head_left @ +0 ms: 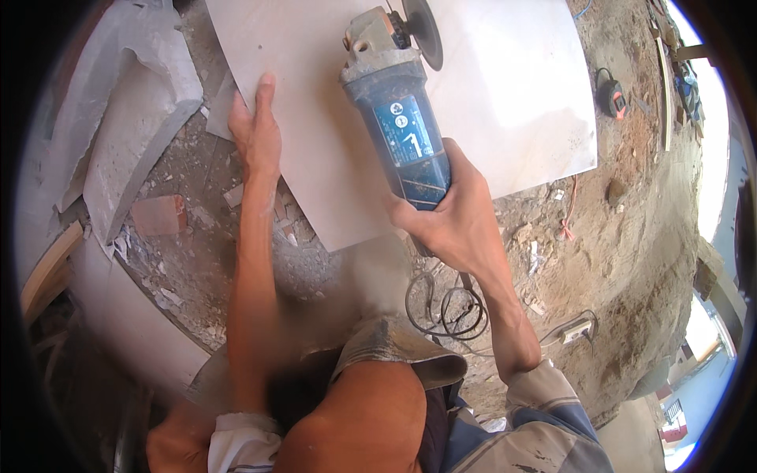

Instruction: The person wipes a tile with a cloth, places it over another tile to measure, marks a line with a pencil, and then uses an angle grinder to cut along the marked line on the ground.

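My right hand [456, 217] is wrapped round the rear body of a blue angle grinder [374, 91], held above a large pale tile [512, 94]. The grinder's cutting disc [426, 35] points away from me, at the far end of the tool. Whether the disc touches the tile or is spinning, I cannot tell. At the tile's left edge, my left hand [259, 142] grips the rim, thumb on top and the other fingers partly hidden at the edge. A black power cord [465, 311] hangs below the grinder and lies coiled near my right forearm.
Rubble and dirt cover the ground. A broken brick [158, 214] and crumpled grey sheeting [138, 134] lie at the left. A tape measure [611, 98] sits right of the tile, and a white plug connector [576, 332] lies at lower right. My bare knee [359, 418] is close below.
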Available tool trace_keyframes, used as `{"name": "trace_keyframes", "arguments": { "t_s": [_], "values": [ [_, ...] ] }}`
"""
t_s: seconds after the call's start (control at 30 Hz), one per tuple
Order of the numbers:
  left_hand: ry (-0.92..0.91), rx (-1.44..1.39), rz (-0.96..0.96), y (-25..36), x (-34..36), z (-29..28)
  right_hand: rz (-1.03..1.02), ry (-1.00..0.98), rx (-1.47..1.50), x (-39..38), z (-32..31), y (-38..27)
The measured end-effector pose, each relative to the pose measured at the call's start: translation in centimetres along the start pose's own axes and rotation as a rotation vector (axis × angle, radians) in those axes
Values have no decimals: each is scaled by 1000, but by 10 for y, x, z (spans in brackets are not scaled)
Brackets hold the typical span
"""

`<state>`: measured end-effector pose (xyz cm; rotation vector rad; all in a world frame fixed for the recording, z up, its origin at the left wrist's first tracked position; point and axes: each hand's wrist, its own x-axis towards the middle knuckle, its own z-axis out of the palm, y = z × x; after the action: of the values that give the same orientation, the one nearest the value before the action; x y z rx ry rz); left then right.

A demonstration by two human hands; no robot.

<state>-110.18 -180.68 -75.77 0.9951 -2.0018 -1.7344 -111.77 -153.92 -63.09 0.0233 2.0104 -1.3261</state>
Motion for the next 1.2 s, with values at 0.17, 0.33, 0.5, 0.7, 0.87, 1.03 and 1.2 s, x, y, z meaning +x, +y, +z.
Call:
{"name": "trace_keyframes", "arguments": {
  "t_s": [0.17,0.33,0.5,0.7,0.87,1.03,1.2],
  "values": [
    [-32,-58,-66,3,-1,6,-135,43,39,36,-1,-26],
    [-35,-56,-84,9,-1,4,-318,74,54,96,7,-49],
    [-36,-53,-85,2,1,-2,-372,105,-45,156,19,-66],
    [-7,-95,-112,4,1,3,-478,178,-126,207,23,-71],
    [10,-82,-111,5,1,5,-470,161,-159,225,25,-74],
    [18,-59,-126,5,1,1,-465,145,-157,230,28,-80],
    [12,-73,-146,13,1,6,-455,156,-193,235,26,-79]
  ]
}}
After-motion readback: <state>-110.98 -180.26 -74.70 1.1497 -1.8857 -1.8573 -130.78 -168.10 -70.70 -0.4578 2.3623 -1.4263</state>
